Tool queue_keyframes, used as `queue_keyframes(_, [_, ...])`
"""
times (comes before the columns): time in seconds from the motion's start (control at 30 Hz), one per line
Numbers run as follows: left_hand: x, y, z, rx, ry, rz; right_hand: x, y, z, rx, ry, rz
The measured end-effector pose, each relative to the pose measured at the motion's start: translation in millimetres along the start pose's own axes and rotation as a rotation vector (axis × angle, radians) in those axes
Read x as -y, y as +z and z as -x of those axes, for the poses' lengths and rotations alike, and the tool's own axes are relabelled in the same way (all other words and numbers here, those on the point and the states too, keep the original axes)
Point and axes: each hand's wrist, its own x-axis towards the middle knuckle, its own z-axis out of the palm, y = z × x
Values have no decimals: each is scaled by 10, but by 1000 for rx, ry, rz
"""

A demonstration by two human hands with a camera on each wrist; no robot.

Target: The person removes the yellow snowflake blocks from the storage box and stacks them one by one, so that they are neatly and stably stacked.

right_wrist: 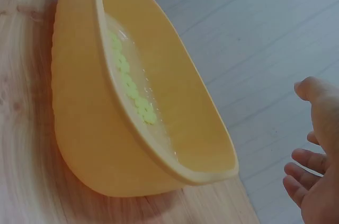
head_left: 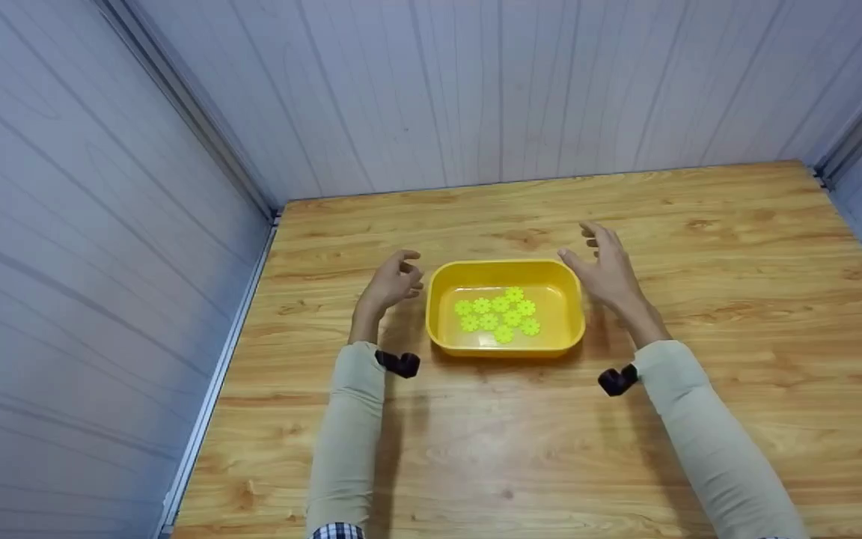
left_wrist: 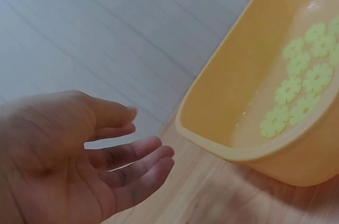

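A yellow plastic basin (head_left: 506, 352) stands on the wooden table. Several bright yellow-green flower-shaped pieces (head_left: 488, 322) lie flat on its bottom. Just off the basin's left end is my left hand (head_left: 392, 281), fingers loosely bent and holding nothing; the left wrist view shows a gap between its fingertips (left_wrist: 167, 152) and the rim. My right hand (head_left: 610, 273) hovers by the right end, thumb apart from the fingers, with nothing in its grasp. In the right wrist view that hand (right_wrist: 320, 166) is apart from the basin wall (right_wrist: 79, 102).
The wood-grain table (head_left: 506, 464) reaches back to a pale panelled wall (head_left: 461, 90). Another panelled wall (head_left: 87, 262) runs along the left side, and a third stands at the right. Each forearm carries a small black wrist camera (head_left: 401, 364).
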Motion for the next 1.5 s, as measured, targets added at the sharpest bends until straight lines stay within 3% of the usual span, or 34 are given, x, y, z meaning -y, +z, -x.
queue_keyframes(0.3, [54, 91, -10, 120, -62, -64, 19, 137, 46, 51, -27, -60])
queue_keyframes(0.57, [84, 125, -26, 124, -83, -61, 14, 289, 92, 140, 2, -115])
queue_keyframes(0.83, [84, 130, -17, 125, -74, -33, 46, 442, 136, 240, 48, -93])
queue_keyframes(1.17, [80, 143, -15, 114, -72, -77, 40, 558, 190, 367, 54, 47])
queue_keyframes(1.5, [82, 138, -15, 108, -71, -108, 44, 639, 207, 409, 40, 245])
